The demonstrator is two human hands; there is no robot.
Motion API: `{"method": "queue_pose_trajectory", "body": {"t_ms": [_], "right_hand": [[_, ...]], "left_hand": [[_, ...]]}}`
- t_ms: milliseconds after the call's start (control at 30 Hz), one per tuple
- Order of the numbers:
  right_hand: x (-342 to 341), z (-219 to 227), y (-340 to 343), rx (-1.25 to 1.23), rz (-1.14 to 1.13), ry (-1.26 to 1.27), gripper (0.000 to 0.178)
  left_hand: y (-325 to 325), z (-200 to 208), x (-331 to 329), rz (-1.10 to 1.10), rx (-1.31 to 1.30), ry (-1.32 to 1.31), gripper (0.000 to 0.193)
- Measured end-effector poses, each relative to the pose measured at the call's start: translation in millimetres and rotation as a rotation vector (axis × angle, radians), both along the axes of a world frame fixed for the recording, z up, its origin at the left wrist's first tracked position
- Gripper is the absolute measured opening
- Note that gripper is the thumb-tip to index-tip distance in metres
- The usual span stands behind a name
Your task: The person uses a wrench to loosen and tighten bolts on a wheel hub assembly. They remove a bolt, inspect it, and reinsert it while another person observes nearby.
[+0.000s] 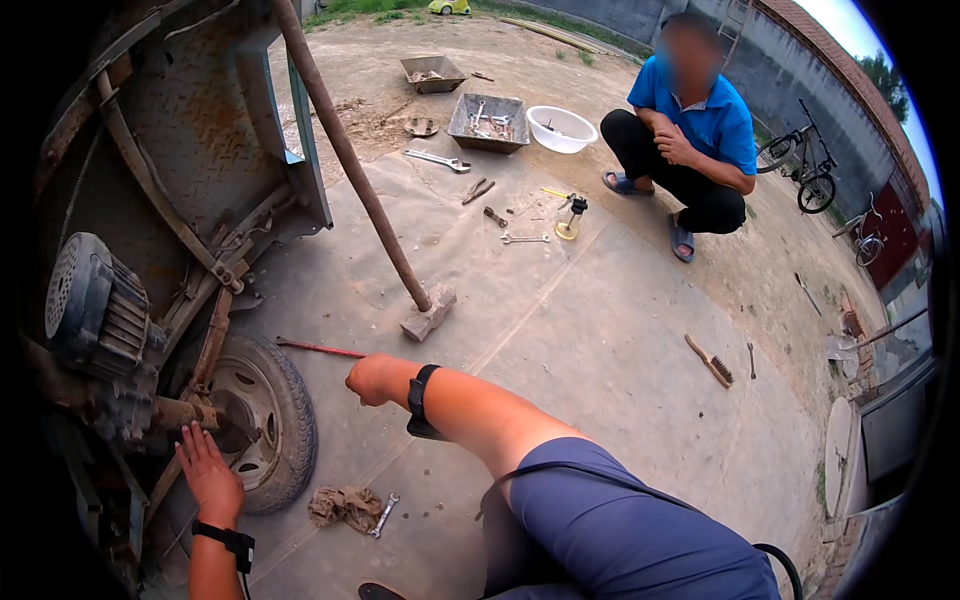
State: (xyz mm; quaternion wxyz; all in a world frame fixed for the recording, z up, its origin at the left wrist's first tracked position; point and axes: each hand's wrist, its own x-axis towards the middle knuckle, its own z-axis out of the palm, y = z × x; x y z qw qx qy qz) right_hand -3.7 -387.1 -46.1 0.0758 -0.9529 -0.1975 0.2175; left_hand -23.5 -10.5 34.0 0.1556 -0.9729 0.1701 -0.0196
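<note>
My right hand [368, 381] is closed around a long thin red bar [325, 348]. The bar's dark far end points left, just above the tyre of a wheel [297, 430]. Fingers stretched out, my left hand [212, 475] rests by the rusty axle housing [185, 415] behind that wheel; whether it presses on the metal is hard to tell. The wheel is fitted under an upturned or raised rusty vehicle frame [200, 90] with a finned grey motor [95, 305]. A sledgehammer [430, 312] stands head down, its long handle reaching the top edge.
A crumpled brown rag [345, 507] and an open-end wrench [385, 515] lie near my knee. Beyond are an adjustable wrench [437, 160], pliers [478, 191], a tool tray [487, 125] and a white basin [560, 130]. A person in blue [690, 130] squats there. At right lies a wire brush [709, 361].
</note>
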Motion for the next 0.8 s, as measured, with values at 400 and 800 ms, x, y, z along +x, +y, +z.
{"method": "queue_pose_trajectory", "body": {"t_ms": [400,800], "right_hand": [[0.7,-3.8,-3.4,-0.036,0.032,0.026,0.032],[-4.8,-0.5,-7.2,0.002,-0.012,0.009,0.032]], "left_hand": [[-54.6,20.8,-10.7,-0.263,-0.118,-0.093,0.087],[-70.5,19.5,-7.1,-0.267,-0.072,-0.048,0.093]]}}
